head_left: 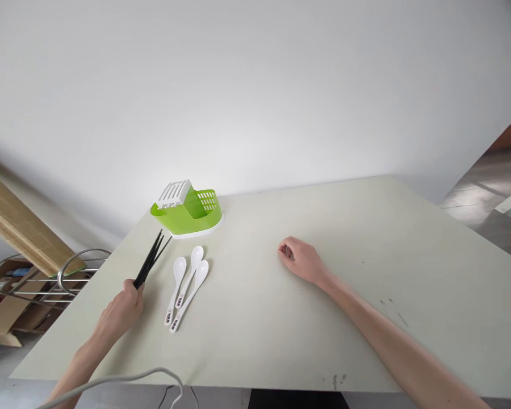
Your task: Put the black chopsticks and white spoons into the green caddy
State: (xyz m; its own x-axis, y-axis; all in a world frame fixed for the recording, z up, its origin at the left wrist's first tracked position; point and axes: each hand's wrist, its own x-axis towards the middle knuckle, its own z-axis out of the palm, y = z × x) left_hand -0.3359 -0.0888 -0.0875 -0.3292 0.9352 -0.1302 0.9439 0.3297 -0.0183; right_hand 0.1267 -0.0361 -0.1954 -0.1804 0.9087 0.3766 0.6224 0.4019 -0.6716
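Slantwise, black chopsticks [146, 268] point toward the caddy [181, 220].

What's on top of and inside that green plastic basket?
On top of the green oval plastic basket sits a white slotted plastic piece. Inside, part of a perforated green wall shows; anything lower is covered by the front wall.

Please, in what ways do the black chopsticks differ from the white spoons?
The chopsticks are black and straight; the spoons are white, with rounded bowls. The chopsticks are held in the left hand; the spoons lie on the table. Both are long and slim.
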